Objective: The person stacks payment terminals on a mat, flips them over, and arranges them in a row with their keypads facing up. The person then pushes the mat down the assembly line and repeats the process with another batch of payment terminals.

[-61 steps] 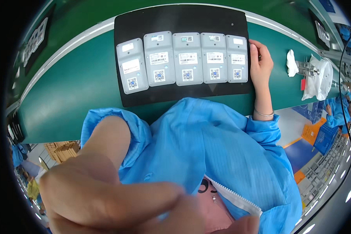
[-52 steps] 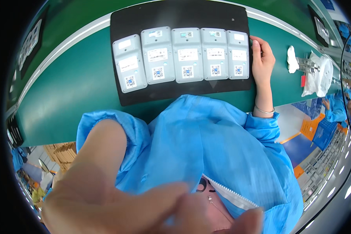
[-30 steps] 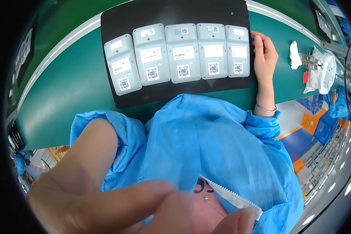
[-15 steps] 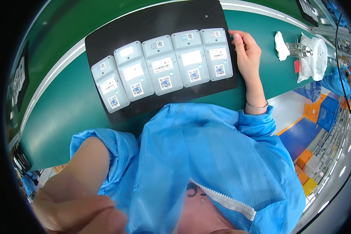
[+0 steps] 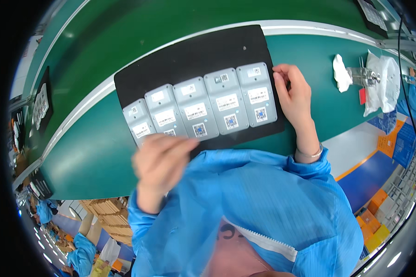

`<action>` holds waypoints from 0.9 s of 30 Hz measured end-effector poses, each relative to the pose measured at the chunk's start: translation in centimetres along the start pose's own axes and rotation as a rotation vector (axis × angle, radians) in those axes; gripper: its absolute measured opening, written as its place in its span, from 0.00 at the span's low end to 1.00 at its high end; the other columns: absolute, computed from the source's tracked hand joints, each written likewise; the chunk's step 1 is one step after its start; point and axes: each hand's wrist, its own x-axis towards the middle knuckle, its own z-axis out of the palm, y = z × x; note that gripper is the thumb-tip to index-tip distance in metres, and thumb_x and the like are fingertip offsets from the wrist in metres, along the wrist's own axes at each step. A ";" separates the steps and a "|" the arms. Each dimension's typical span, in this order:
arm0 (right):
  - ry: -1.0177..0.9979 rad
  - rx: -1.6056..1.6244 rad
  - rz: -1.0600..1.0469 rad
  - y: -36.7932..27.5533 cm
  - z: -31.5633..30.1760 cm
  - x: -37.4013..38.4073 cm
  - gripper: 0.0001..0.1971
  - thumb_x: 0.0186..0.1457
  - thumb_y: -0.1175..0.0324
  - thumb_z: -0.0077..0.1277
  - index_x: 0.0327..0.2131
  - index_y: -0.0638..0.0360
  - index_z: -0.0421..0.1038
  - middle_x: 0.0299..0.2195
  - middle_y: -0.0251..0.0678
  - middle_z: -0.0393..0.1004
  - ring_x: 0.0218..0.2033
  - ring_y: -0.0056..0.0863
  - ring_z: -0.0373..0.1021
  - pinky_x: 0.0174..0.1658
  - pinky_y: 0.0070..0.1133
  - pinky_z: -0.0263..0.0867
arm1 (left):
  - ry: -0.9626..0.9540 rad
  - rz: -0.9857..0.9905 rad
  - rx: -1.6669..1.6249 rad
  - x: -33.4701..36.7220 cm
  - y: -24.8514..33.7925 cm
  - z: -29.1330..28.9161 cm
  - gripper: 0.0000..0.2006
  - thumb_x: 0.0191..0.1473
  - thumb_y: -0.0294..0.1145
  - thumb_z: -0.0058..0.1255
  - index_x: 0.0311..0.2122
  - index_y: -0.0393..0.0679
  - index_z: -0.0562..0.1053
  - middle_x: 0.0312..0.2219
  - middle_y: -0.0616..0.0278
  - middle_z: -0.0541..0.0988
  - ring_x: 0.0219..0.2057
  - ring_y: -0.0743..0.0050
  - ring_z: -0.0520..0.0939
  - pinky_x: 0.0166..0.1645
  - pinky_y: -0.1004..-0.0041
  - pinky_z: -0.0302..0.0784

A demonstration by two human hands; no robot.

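Beneath and ahead of the left hand (image 5: 164, 159) and right hand (image 5: 295, 94), a broad, smooth green table (image 5: 88, 159). Between both hands and stretching beyond, a flat black rectangular mat (image 5: 189, 53). On it, left of the right hand, five light-grey oblong plastic housings (image 5: 223, 89) in a slanting row. By the look of it, all laid out and labelled already; impossible to judge what, if anything, remains. Left hand: blurred, fingers bunched, over the two leftmost near ends; cannot tell whether touching or pinching anything. Right hand: loosely curled, thumb and forefinger tips close together beside the mat's right edge; contact unclear. Beyond the left hand, white rectangular labels (image 5: 227, 102). Smaller still, square black-and-white codes (image 5: 231, 122), blue-centred, partly hidden by the left hand.
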 end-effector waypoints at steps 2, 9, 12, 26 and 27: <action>0.012 -0.031 -0.050 -0.4 -0.3 0.0 0.09 0.53 0.77 0.50 0.39 0.58 0.73 0.32 0.35 0.73 0.26 0.28 0.70 0.29 0.23 0.66 | -0.161 0.061 0.053 -0.8 -0.2 3.4 0.19 0.38 0.31 0.65 0.41 0.51 0.80 0.42 0.63 0.77 0.41 0.62 0.76 0.47 0.62 0.74; -0.021 -0.252 -0.243 -1.1 -0.6 -0.4 0.23 0.41 0.81 0.49 0.45 0.54 0.74 0.41 0.35 0.71 0.36 0.31 0.70 0.34 0.24 0.70 | -0.232 0.039 0.215 0.2 0.5 6.4 0.25 0.39 0.45 0.64 0.47 0.57 0.78 0.52 0.64 0.74 0.52 0.60 0.71 0.57 0.56 0.67; -0.068 -0.281 -0.192 -1.2 -0.3 -0.5 0.22 0.42 0.81 0.50 0.44 0.55 0.75 0.42 0.34 0.72 0.35 0.29 0.70 0.33 0.23 0.69 | -0.239 0.043 0.219 0.2 0.3 6.5 0.24 0.39 0.46 0.63 0.46 0.58 0.79 0.51 0.65 0.75 0.52 0.60 0.71 0.56 0.56 0.67; -0.058 -0.196 -0.178 -1.0 -0.3 -0.5 0.13 0.54 0.79 0.51 0.43 0.57 0.75 0.43 0.40 0.72 0.39 0.35 0.72 0.38 0.25 0.70 | -0.212 -0.039 0.227 -1.6 1.1 5.9 0.21 0.45 0.48 0.61 0.46 0.60 0.79 0.52 0.67 0.75 0.55 0.60 0.73 0.62 0.54 0.61; -0.043 -0.200 -0.189 -0.9 -0.2 -0.4 0.13 0.54 0.79 0.51 0.43 0.58 0.75 0.42 0.40 0.72 0.40 0.36 0.73 0.39 0.25 0.70 | -0.163 -0.093 0.231 -2.6 0.7 4.9 0.21 0.48 0.49 0.58 0.47 0.56 0.78 0.53 0.63 0.73 0.56 0.58 0.70 0.63 0.53 0.57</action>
